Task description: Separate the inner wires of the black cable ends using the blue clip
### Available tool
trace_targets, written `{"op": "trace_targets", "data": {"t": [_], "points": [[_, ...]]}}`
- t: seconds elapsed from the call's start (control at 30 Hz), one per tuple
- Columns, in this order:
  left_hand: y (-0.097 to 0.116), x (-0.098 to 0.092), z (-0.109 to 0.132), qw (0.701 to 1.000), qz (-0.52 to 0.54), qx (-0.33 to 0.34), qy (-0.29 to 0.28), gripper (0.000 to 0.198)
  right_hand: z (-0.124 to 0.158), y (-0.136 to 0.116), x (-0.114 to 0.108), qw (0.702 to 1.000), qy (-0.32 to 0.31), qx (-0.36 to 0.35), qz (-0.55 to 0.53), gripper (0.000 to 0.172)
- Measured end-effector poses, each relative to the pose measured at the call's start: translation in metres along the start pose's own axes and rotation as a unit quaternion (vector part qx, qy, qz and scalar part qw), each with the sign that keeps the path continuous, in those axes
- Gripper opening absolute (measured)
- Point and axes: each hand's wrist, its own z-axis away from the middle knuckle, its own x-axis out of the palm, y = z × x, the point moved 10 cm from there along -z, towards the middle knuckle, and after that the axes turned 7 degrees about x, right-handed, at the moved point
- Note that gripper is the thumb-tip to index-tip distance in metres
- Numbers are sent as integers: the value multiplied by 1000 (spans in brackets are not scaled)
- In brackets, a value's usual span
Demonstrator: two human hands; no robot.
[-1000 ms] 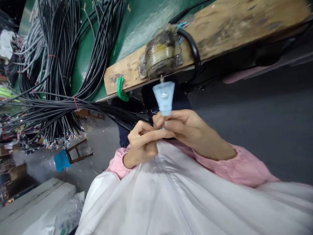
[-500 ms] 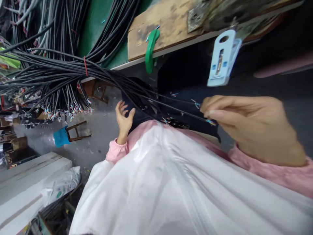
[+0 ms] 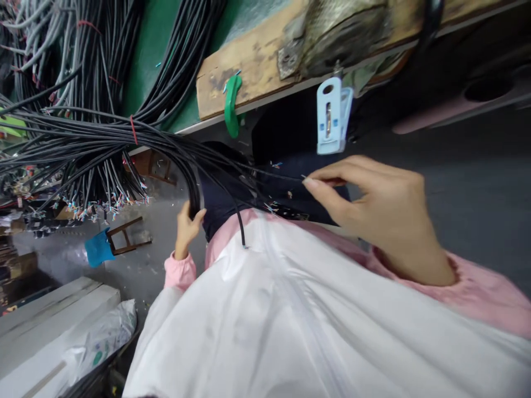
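Note:
My left hand [image 3: 186,224] is closed round a few black cables [image 3: 193,190] that bend down from a big bundle of black cables [image 3: 83,143] tied with a red band. One loose cable end [image 3: 241,232] hangs over my white apron. My right hand [image 3: 373,213] is raised to the right, with thumb and forefinger pinched on the stripped tip of a thin black cable [image 3: 290,178] under a pale blue plastic clip [image 3: 332,116]. The clip hangs from the edge of a worn wooden board [image 3: 253,72].
A green hook [image 3: 231,105] hangs on the board's edge. More grey and black cables [image 3: 50,50] lie on a green surface at the top left. Below left are white boxes [image 3: 50,320], a plastic bag [image 3: 103,337] and a small stool with a blue rag [image 3: 99,249].
The hands have parted from a shared pinch below the blue clip. My left hand dropped to the left and closed on black cables. My right hand moved right with a thin cable end.

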Motion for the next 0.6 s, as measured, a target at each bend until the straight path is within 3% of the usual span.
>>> {"op": "trace_targets", "data": {"t": [0.07, 0.1, 0.13, 0.2, 0.27, 0.3, 0.37, 0.43, 0.5, 0.6], "points": [[10, -23, 20, 999, -10, -3, -31, 93, 7, -22, 15, 998, -10, -55, 5, 17], [19, -27, 28, 998, -6, 8, -64, 102, 12, -34, 29, 995, -31, -92, -1, 18], [32, -26, 36, 994, 10, 29, -107, 101, 19, -46, 45, 990, -59, -129, -2, 27], [63, -11, 52, 974, 36, 85, -205, 76, 32, -62, 79, 978, -108, -177, 26, 53], [99, 8, 62, 949, 20, 159, -273, 39, 40, -67, 111, 967, -154, -188, 79, 57], [116, 17, 65, 934, 0, 200, -295, 32, 43, -70, 122, 961, -174, -199, 82, 56], [146, 33, 68, 904, -25, 261, -339, 40, 42, -74, 131, 958, -195, -205, 49, 54], [167, 44, 73, 869, -56, 298, -392, 43, 32, -76, 126, 962, -193, -191, -25, 54], [186, 44, 76, 839, -129, 355, -391, 41, 21, -73, 118, 964, -187, -162, -103, 53], [212, 37, 79, 784, -305, 482, -247, 41, 8, -65, 113, 959, -188, -116, -177, 48]]}}
